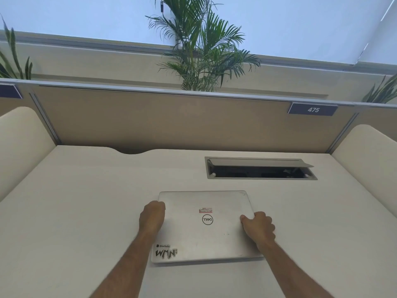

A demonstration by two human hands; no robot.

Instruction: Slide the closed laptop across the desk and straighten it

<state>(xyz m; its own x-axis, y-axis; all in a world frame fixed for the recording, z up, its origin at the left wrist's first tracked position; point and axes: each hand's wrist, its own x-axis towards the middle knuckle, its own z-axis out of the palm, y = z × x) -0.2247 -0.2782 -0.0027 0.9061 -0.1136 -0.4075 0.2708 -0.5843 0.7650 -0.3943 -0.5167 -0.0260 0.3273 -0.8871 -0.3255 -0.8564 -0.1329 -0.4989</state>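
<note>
At the far left, a rounded cream side panel is seen rising beside the pale desk, and a shallow curved cutout is set into the desk's back edge. The left hand is curled closed, almost fist-like, against the left edge of the closed laptop; its fingers are folded over that edge, and the forearm is laid across the near-left corner of the lid. Just below that forearm, a "Devfolio" sticker and a jagged black-and-white sticker are found on the lid. The silver laptop is placed flat on the desk, near its middle and toward the near side, with its edges roughly in line with the desk's back edge. A small red-and-white label and a round logo are shown at the lid's centre. The right hand is clamped on the laptop's right edge, with the thumb pressed on top of the lid and the fingers wrapped down the side. Behind the laptop and to the right, an open cable tray is recessed in the desk, well apart from the laptop. On the beige divider behind, a blue plate marked "475" is fixed, and a palm plant is visible above it.
</note>
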